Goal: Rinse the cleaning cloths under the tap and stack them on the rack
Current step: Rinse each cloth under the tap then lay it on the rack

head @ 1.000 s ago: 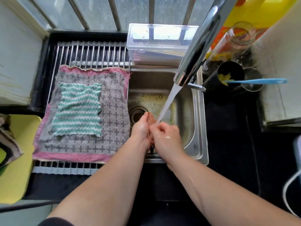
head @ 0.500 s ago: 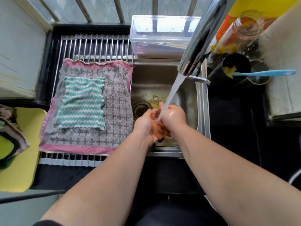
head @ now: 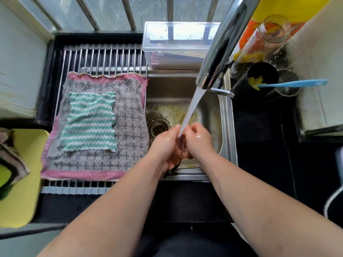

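Fingers (head: 193,127) of the right hand (head: 199,143) and the left hand (head: 165,143) curl inward, clamped together on a bunched reddish cloth (head: 181,148) that is mostly hidden between the palms. A dark scrap hanging below is too blurred to identify. Water (head: 192,106) from the tap (head: 222,43) strikes the knuckles over the sink (head: 225,130). On the rack (head: 104,58), a green striped cloth (head: 91,123) lies flat on a grey, pink-edged cloth (head: 130,130). The yellow-orange container (head: 278,4), cut off by the frame, shows nothing readable.

Bright daylight from the window (head: 111,13) ahead; glare on the tap (head: 220,52); edges bulge, corners soft.
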